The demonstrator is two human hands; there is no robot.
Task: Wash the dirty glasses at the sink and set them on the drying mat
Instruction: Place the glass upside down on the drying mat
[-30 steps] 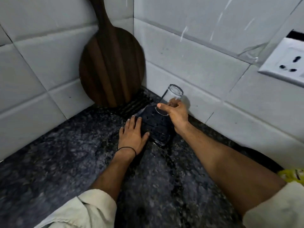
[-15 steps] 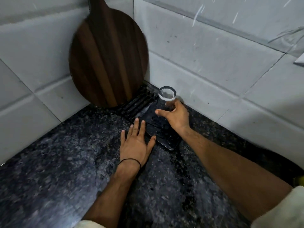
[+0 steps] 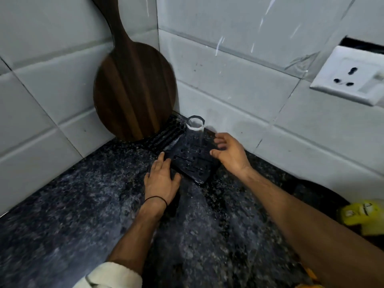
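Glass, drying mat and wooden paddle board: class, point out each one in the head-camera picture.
glass [image 3: 194, 135], head view, its clear side wall.
drying mat [image 3: 192, 166], head view, its slotted top.
wooden paddle board [image 3: 133, 90], head view, middle of its round face.

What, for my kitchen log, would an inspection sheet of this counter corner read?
Surface: dark speckled stone counter.
Job's things: one clear glass stands on the dark drying mat; no other glasses seen.
Clutter: round wooden board leans in the corner; yellow object at the right edge, unidentifiable.
Grippers: left hand flat on the counter at the mat's edge; right hand open beside the glass, not gripping it.
Cables: nothing seen.
Surroundings: white tiled walls; wall socket at right.
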